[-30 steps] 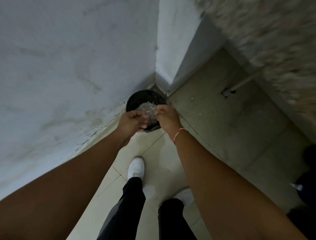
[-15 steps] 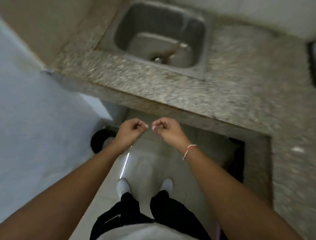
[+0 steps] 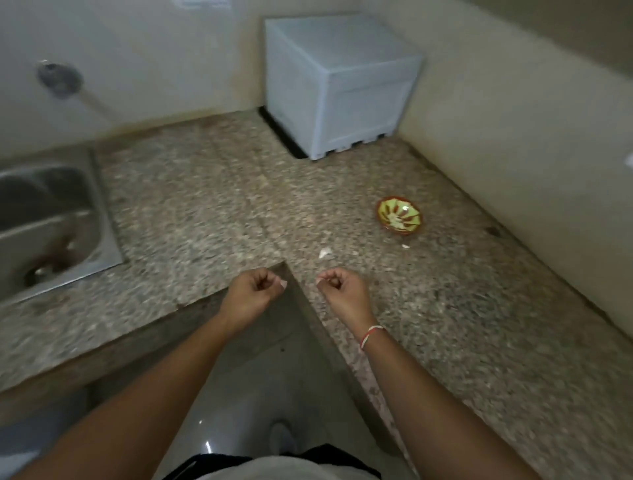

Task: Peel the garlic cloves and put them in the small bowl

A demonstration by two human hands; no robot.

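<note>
Hands: left grip (image 3: 255,291) & right grip (image 3: 340,291) curled tight, holding nothing, near small bowl (image 3: 399,216) on counter (image 3: 205,212).

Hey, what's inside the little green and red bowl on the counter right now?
The small bowl on the counter shows its green and red striped pattern and one small pale spot, glare or a peeled clove; too blurred to tell. Nothing covers its inside.

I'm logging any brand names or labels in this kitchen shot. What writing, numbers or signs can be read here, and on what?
None can be read.
A pale plate or sticker at the top edge of the wall: cut off and too blurred to read.
The white box, the small bowl and the sink: no writing visible.
</note>
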